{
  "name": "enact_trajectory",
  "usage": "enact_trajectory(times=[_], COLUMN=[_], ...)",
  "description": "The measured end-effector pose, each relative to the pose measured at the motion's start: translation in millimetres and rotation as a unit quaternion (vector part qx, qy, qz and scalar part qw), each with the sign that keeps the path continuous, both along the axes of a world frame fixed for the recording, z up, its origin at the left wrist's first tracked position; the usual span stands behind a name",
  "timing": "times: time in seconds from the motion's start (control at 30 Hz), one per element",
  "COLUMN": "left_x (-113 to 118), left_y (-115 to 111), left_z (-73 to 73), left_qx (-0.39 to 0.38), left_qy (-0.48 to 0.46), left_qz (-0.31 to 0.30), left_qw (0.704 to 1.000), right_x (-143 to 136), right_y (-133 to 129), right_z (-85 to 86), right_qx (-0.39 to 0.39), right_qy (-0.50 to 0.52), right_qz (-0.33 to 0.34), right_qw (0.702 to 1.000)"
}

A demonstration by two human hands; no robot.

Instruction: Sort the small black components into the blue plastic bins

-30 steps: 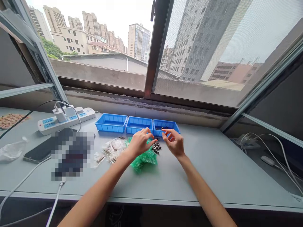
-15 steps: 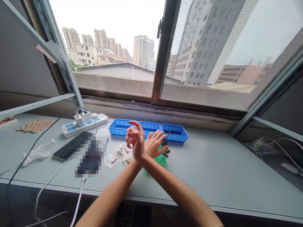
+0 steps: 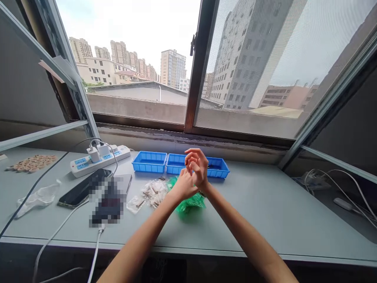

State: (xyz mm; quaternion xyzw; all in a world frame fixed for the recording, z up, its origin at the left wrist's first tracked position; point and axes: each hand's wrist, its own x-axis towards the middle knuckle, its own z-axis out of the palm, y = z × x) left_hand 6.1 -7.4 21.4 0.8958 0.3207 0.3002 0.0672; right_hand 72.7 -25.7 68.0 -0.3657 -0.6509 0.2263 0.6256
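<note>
My two hands meet in the air above the table, in front of the blue bins. My right hand (image 3: 200, 167) is raised with its fingers loosely curved and partly apart, and nothing shows in it. Against its palm side rests my left hand (image 3: 186, 184), whose fingers are mostly hidden by the overlap. Below them lies a heap of green plastic bags (image 3: 190, 203). Left of that heap is a pile of small clear bags (image 3: 154, 192) with small metal parts inside. Dark small parts beside the green bags are mostly covered by my hands.
Three blue bins (image 3: 149, 162) stand in a row near the window ledge. To the left are a white power strip (image 3: 101, 159), a black phone (image 3: 84, 188), a partly blurred device (image 3: 107, 204) with a white cable, crumpled clear plastic (image 3: 39, 198) and wooden pieces (image 3: 32, 163).
My forearms were crossed at the wrists with both hands open. They have uncrossed, and the hands now come together, overlapping. The view has shifted slightly.
</note>
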Motion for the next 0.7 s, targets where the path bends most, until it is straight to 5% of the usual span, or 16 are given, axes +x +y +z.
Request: enact_trajectory(times=[0.07, 0.2, 0.43, 0.7], left_x=[-0.7, -2.6, -7.4, -12.0], left_y=[0.1, 3.3, 4.5, 7.3], left_z=[4.0, 2.8, 5.6, 9.4], left_qx=[0.002, 0.012, 0.029, 0.004], left_qy=[0.022, 0.036, 0.037, 0.045], left_qz=[-0.004, 0.025, 0.006, 0.014], left_qw=[1.000, 0.999, 0.999, 0.999], right_x=[14.4, 34.4, 56.6, 86.4], right_y=[0.8, 5.4, 8.9, 11.1], right_z=[6.9, 12.6, -5.3, -18.0], right_qx=[0.050, 0.021, -0.041, -0.157], right_qy=[0.071, 0.093, 0.112, -0.031], right_qz=[0.003, -0.008, -0.038, 0.020], right_qw=[0.996, 0.995, 0.992, 0.987])
